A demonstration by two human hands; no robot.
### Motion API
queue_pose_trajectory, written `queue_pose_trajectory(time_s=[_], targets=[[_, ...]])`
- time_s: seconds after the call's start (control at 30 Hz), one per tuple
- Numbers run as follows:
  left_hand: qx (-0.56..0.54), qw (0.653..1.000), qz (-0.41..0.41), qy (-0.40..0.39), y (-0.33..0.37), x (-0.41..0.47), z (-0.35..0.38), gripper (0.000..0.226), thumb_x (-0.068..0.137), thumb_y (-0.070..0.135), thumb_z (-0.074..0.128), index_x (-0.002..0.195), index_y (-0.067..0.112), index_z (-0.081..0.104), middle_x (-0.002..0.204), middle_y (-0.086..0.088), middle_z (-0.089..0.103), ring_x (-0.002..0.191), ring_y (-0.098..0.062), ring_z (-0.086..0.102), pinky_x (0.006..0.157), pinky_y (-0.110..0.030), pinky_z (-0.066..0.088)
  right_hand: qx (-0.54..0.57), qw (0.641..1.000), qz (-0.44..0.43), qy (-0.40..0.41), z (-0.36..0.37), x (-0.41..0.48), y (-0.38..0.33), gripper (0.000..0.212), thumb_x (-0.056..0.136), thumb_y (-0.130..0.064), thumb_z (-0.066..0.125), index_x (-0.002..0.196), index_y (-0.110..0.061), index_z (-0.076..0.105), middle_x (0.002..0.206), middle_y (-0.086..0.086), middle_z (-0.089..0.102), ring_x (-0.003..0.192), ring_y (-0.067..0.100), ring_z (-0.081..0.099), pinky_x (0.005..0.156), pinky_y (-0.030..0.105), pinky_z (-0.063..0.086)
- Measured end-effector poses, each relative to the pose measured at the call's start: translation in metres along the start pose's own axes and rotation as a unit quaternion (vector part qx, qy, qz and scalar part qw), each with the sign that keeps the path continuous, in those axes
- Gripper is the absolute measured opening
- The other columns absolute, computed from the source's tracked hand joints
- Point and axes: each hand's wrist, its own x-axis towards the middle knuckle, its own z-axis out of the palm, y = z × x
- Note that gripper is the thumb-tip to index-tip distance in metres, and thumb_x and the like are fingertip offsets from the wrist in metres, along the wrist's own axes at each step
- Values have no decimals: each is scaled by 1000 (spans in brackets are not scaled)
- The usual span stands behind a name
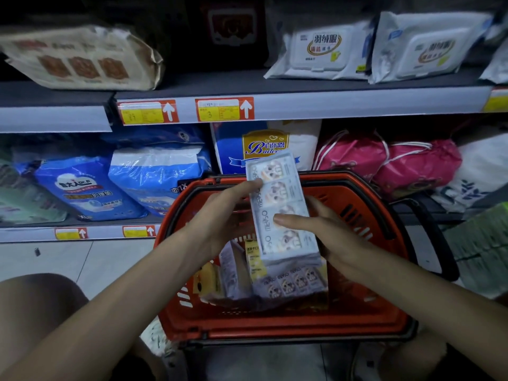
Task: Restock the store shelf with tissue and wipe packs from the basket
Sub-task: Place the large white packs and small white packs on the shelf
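Note:
A long pale-blue strip of tissue packs (283, 199) with cartoon prints stands tilted above the red basket (275, 323). My left hand (228, 213) grips its left edge near the top. My right hand (324, 229) holds its lower right side, fingers across the front. Inside the basket lie another similar strip of tissue packs (291, 281), a yellow pack (254, 259) and a pale pack (232, 270). White wipe packs (321, 50) sit on the upper shelf (357, 103) at the right.
A tan tissue bundle (82, 59) lies on the upper shelf at the left. The lower shelf holds blue pad bags (82, 188), a blue-and-white bag (264, 144) and pink drawstring bags (390, 163). My knees frame the basket on the tiled floor (82, 259).

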Motion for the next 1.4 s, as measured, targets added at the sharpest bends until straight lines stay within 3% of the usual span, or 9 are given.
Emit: queue_pose_trajectory(time_s=[0.17, 0.3, 0.53, 0.63, 0.73, 0.97, 1.1, 1.2, 1.4], targets=[[-40, 999, -26, -16, 3, -2, -2, 34, 92, 27, 73, 120, 8, 70, 109, -11, 80, 102, -26, 76, 84, -38, 62, -14, 998, 14, -58, -2, -9, -14, 40, 89, -24, 76, 128, -27, 68, 114, 2, 78, 103, 25, 76, 100, 49, 56], [-52, 998, -29, -15, 3, -7, -1, 32, 91, 25, 73, 116, 6, 68, 96, -9, 80, 99, -27, 77, 93, -42, 61, -60, 995, 16, -75, -3, -14, -19, 37, 90, -29, 75, 126, -25, 69, 112, 2, 78, 102, 23, 76, 100, 48, 56], [-167, 980, -91, 61, -2, -4, -10, 54, 85, 25, 78, 130, 4, 57, 125, -22, 70, 108, -33, 73, 81, -41, 64, -85, 985, -139, -52, 0, -31, -21, 80, 74, -27, 86, 145, -40, 51, 122, -29, 67, 111, 2, 69, 83, 27, 60], [-236, 962, -113, 72, -4, -3, -11, 52, 84, 24, 79, 127, 3, 59, 117, -17, 73, 103, -30, 73, 70, -37, 65, -319, 911, -263, -14, -4, -32, -11, 93, 70, -42, 93, 150, -44, 46, 152, -27, 39, 140, -3, 42, 107, 32, 48], [-265, 954, -121, 73, -5, -3, -10, 51, 83, 23, 79, 126, 4, 60, 109, -15, 75, 100, -29, 74, 63, -35, 64, -460, 822, -334, -10, -9, -29, -1, 96, 72, -48, 91, 154, -35, 42, 159, -10, 27, 141, 8, 39, 104, 32, 51], [-240, 962, -119, 54, -8, -7, -7, 58, 79, 19, 84, 130, 9, 57, 113, -21, 76, 101, -37, 76, 65, -38, 64, -518, 752, -389, 121, -14, -21, 1, 66, 71, -3, 81, 134, -13, 63, 130, 0, 63, 127, 20, 49, 101, 43, 50], [-172, 982, -68, 35, -6, -9, -8, 67, 77, 43, 87, 131, 15, 58, 116, -13, 74, 98, -27, 76, 68, -35, 61, -396, 835, -364, 115, -12, -29, -6, 37, 92, -20, 77, 127, -20, 63, 108, -21, 63, 101, -2, 60, 82, 24, 54], [-141, 989, -44, 13, -2, -10, -12, 69, 80, 55, 81, 131, 12, 62, 99, -7, 70, 84, -21, 74, 67, -32, 60, -188, 936, -283, 88, -10, -34, -10, 47, 90, -22, 79, 133, -22, 62, 121, -15, 71, 108, -4, 67, 85, 16, 55], [-83, 996, 4, 16, 5, -10, -16, 46, 87, 61, 72, 97, 16, 73, 66, 2, 63, 64, -11, 67, 58, -24, 50, -16, 971, -226, 83, -20, -36, -18, 27, 97, -19, 68, 123, -29, 68, 115, -6, 77, 107, 14, 73, 86, 29, 61]])
